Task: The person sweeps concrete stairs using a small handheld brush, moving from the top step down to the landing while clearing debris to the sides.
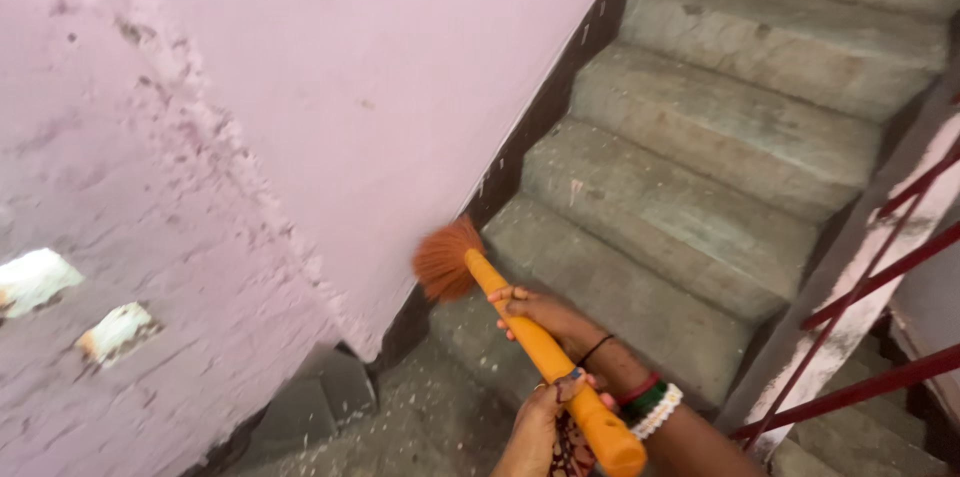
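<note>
Near: left hand [535, 427] and right hand [550, 322] both closed around long orange plastic broom handle [545, 352]; reddish-brown bristle head [442, 259] at grey concrete step [610, 287]. Judged light, stiff; mid-handle grip best.

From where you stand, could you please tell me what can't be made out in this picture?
Head view only:
- Left hand: cut off by the bottom edge; its grip on the broom handle is partly hidden.
- Right hand: fingers wrap behind the handle, so the palm is hidden.
- Brush head: blurred; whether it touches the wall or step is unclear.
- Railing: cut off by the right edge.
</note>
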